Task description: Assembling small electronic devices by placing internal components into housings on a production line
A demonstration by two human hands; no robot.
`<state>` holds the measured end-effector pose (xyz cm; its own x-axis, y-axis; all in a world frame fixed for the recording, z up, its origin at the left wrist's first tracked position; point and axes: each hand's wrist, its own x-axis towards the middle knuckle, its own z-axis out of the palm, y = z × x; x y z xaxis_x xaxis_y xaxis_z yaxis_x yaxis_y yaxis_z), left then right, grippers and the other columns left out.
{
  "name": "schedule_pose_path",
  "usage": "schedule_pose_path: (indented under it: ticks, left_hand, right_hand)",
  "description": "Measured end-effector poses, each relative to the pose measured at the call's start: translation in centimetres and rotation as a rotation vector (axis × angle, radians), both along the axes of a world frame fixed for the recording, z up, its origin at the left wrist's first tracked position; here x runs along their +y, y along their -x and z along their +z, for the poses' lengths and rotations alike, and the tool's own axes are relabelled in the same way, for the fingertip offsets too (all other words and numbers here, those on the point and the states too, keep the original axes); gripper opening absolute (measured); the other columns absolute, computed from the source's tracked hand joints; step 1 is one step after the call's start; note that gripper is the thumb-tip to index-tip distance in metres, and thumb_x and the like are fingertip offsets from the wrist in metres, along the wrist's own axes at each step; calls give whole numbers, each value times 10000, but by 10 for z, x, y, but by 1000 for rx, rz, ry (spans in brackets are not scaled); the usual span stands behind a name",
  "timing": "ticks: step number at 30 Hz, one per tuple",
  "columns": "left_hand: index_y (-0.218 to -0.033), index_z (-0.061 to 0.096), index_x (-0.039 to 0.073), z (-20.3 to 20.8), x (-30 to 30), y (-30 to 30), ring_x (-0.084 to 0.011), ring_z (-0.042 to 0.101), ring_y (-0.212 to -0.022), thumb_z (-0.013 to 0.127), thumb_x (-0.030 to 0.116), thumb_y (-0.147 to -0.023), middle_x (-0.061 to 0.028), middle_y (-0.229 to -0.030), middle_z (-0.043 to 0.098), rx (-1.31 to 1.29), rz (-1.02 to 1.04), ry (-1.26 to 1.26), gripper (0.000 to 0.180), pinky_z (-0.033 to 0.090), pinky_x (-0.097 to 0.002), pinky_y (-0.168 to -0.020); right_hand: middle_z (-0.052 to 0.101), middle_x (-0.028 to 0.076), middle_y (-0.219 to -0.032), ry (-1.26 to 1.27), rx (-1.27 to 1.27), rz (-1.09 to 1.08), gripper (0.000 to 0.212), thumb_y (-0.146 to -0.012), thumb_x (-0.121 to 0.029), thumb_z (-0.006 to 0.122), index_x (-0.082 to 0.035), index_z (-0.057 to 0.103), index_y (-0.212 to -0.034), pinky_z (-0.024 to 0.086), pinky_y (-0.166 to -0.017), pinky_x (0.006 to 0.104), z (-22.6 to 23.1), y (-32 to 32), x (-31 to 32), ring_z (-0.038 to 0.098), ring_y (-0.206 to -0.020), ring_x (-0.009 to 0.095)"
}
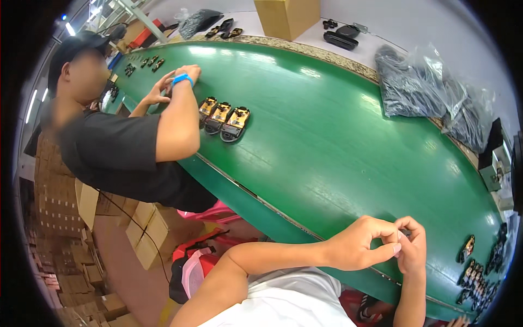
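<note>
White shirt (291, 302) closest, then left hand (364, 243) and right hand (412, 248) pinched together over the green table (332, 147)'s near edge — can't tell on what, if anything — probably fiddly fingerwork wanting steady tips, nearest black-and-gold unit (467, 249) toward the right end.

Long green worktop (327, 141), smooth, glossy, patches of glare.
Toward left: three black-and-gold units (219, 116) side by side, slightly aslant, near the near edge. Far left end: scattered small dark parts (158, 65), too small to identify. Lower right: one lone black-and-gold unit (466, 249); just beside it, nearer the wearer, a close-packed cluster of similar units (474, 275). Broad bare green stretch between.
</note>
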<state>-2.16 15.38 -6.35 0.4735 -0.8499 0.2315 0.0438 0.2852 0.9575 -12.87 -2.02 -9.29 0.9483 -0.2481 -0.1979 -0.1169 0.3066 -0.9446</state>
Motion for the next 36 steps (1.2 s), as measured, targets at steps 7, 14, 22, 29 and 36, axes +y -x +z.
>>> schedule_pose_path:
  ticks: [7,14,22,29,36]
  left_hand:
    - [-799,553,-5,-1,7,-3,-139,549,-717,625,147,-949,-73,-757,603,56,-33,-44,225,481,-332,-726]
    - [-794,558,-7,-2,5,-1,-183,639,-780,617,130,-958,-96,-785,638,23,-54,-53,222,504,-360,-740]
    - [-807,577,-12,-3,5,1,-198,641,-766,617,129,-953,-101,-791,659,-17,-26,-33,207,505,-363,-736]
    - [-829,595,-16,-5,2,4,-184,594,-722,625,130,-945,-88,-766,649,-12,-34,-37,189,485,-361,-722]
    - [-792,562,-16,-3,3,7,-167,532,-671,623,120,-948,-71,-718,600,24,-39,-41,216,465,-355,-675]
  right_hand:
    - [626,51,-757,-38,7,31,155,-860,-64,690,30,632,-968,368,-481,201,6,0,3,489,-534,60]
    - [634,55,-780,-39,32,23,141,-853,-46,674,31,632,-963,376,-492,198,9,0,4,500,-555,58]
    - [623,40,-777,-50,24,37,114,-858,-40,656,26,626,-946,395,-511,210,7,0,4,527,-598,68]
    - [624,32,-806,-39,37,14,133,-859,-65,665,21,623,-953,418,-522,202,7,1,2,546,-617,61]
    - [623,32,-828,-38,56,37,154,-861,-87,675,19,622,-960,427,-528,202,9,4,1,553,-638,63]
